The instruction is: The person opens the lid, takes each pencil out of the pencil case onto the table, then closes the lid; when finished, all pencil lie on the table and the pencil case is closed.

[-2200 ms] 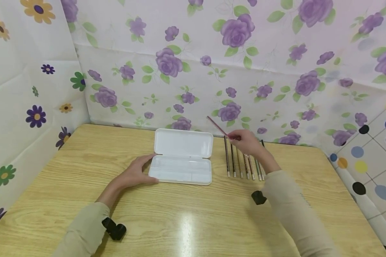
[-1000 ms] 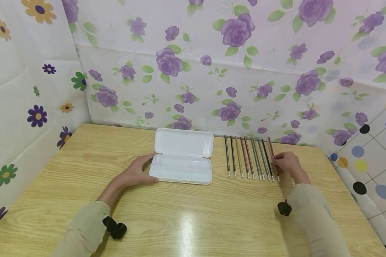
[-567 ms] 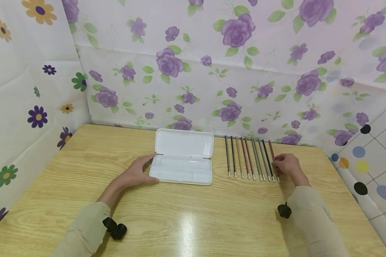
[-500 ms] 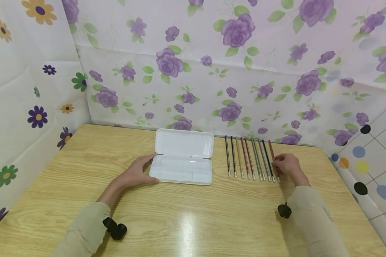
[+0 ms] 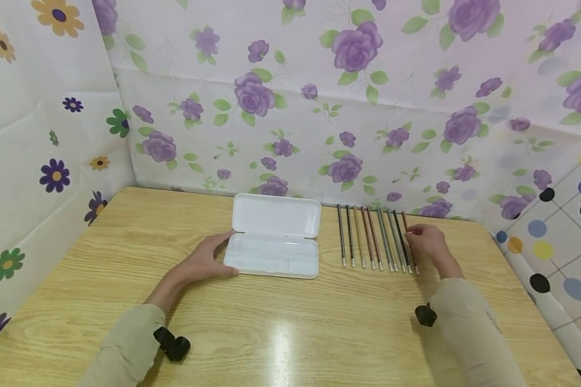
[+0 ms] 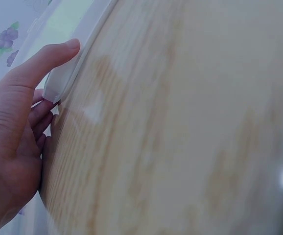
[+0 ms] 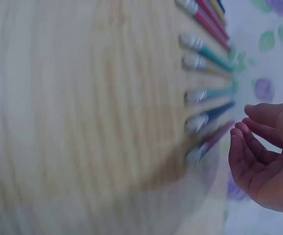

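Note:
An open white pencil case [image 5: 271,247] lies on the table with its lid [image 5: 277,216] tipped back. My left hand [image 5: 204,262] grips its left end, thumb on the front edge and fingers around the side, as the left wrist view shows on the case's corner [image 6: 63,81]. To the right, several eraser-tipped pencils lie in a row. Over the rightmost pencil, a dark red one [image 5: 404,219], hovers my right hand [image 5: 428,244]. In the right wrist view that hand's [image 7: 266,159] thumb and fingers are apart, holding nothing, close to the red pencil [image 7: 217,137].
The wooden table [image 5: 271,328] backs onto a wall covered with floral sheeting [image 5: 290,134]. Several other pencils, among them a yellow one [image 5: 359,236] and a black one [image 5: 341,236], lie between the case and my right hand, eraser ends toward me.
My right hand brought a red pencil from near the case to the right end of the row, laid it down and let go, shifting slightly up and left. The left hand stayed put.

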Demonstrator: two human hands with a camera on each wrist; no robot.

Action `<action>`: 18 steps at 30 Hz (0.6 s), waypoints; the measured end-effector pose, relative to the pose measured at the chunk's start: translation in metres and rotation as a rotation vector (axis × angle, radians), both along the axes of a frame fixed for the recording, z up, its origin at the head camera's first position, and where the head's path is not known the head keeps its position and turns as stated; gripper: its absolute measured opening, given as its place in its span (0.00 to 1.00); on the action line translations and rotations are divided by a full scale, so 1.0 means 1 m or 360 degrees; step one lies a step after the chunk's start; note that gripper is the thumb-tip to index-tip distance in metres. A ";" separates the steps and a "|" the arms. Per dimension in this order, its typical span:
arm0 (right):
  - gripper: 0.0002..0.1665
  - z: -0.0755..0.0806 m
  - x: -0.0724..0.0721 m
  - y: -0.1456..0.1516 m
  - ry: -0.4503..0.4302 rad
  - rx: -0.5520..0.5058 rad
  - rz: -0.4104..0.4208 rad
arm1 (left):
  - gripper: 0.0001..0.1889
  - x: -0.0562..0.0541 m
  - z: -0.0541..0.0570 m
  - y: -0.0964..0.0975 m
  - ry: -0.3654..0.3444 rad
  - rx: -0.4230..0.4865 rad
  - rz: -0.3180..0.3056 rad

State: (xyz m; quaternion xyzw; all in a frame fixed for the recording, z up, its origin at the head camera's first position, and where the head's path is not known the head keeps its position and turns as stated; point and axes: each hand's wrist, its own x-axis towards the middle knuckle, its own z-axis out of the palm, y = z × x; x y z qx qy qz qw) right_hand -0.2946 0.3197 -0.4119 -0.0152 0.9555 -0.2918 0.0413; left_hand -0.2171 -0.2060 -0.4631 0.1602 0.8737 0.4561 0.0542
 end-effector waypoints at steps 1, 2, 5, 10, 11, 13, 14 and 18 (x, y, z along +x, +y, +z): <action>0.24 0.002 -0.001 -0.005 0.0013 -0.0017 0.0015 | 0.51 0.000 0.000 0.000 0.0004 0.0002 -0.0003; 0.24 0.004 -0.001 -0.011 0.0026 -0.0026 0.0038 | 0.51 0.000 0.000 0.000 0.0008 0.0005 -0.0007; 0.25 0.011 -0.002 -0.031 0.0012 -0.0080 0.0117 | 0.51 -0.001 0.000 0.000 0.0019 0.0012 -0.0022; 0.26 0.019 -0.004 -0.069 -0.0031 -0.0185 0.0273 | 0.50 -0.002 -0.001 0.000 0.0029 0.0005 -0.0030; 0.26 0.020 -0.004 -0.078 -0.0038 -0.0204 0.0303 | 0.50 -0.002 -0.002 -0.001 0.0030 0.0001 -0.0029; 0.27 0.020 -0.006 -0.094 -0.0076 -0.0277 0.0340 | 0.50 -0.002 -0.002 -0.001 0.0035 0.0000 -0.0033; 0.27 0.020 -0.006 -0.102 -0.0099 -0.0333 0.0355 | 0.50 -0.002 -0.002 -0.001 0.0036 0.0000 -0.0034; 0.28 0.019 -0.008 -0.132 -0.0264 -0.0652 0.0360 | 0.50 -0.002 -0.001 0.001 0.0051 -0.0011 -0.0038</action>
